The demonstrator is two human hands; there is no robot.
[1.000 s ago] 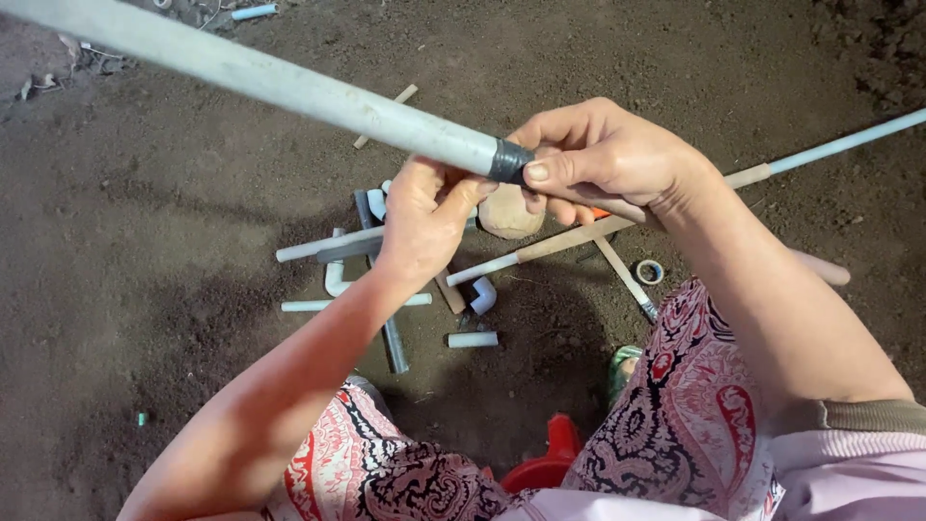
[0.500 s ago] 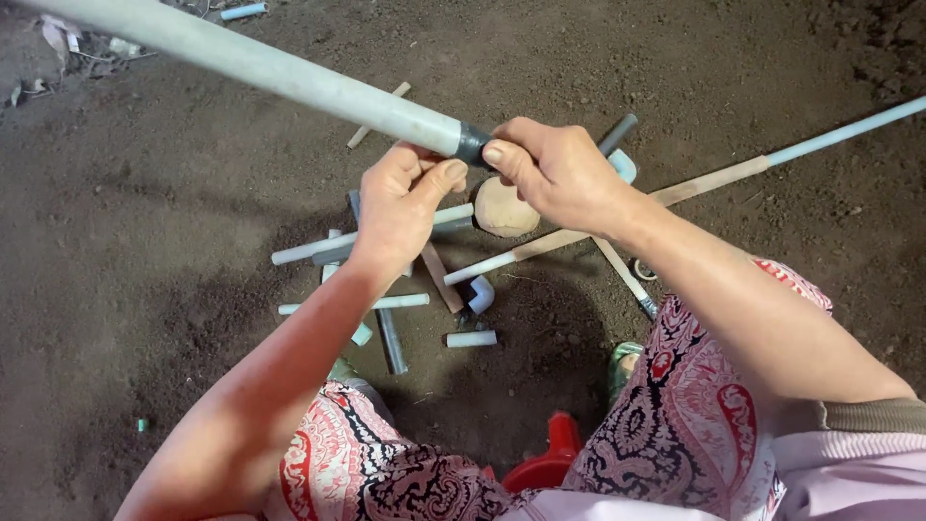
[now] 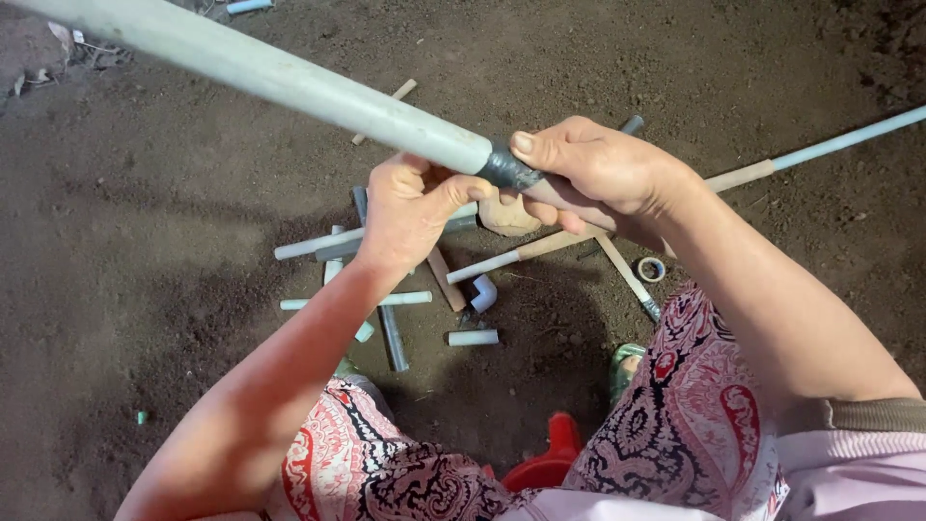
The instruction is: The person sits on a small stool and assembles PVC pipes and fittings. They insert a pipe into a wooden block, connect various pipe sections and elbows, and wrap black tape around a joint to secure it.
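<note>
Pipe (image 3: 289,82) runs from upper left to the middle, held above the dirt floor (image 3: 145,241). Your left hand (image 3: 415,207) curls closed under its taped end (image 3: 506,169); your right hand (image 3: 603,174) is wrapped around that dark joint. Short pipe offcuts (image 3: 395,338) lie scattered on the floor below.

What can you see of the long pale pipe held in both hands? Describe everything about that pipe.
The long pale pipe looks like grey-white plastic, smooth and round. It slants from the upper left corner down toward the middle, held above the dirt ground. Its near end meets a dark grey band. The left hand grips from beneath near that end; the right hand closes over the band, thumb on top.
</note>
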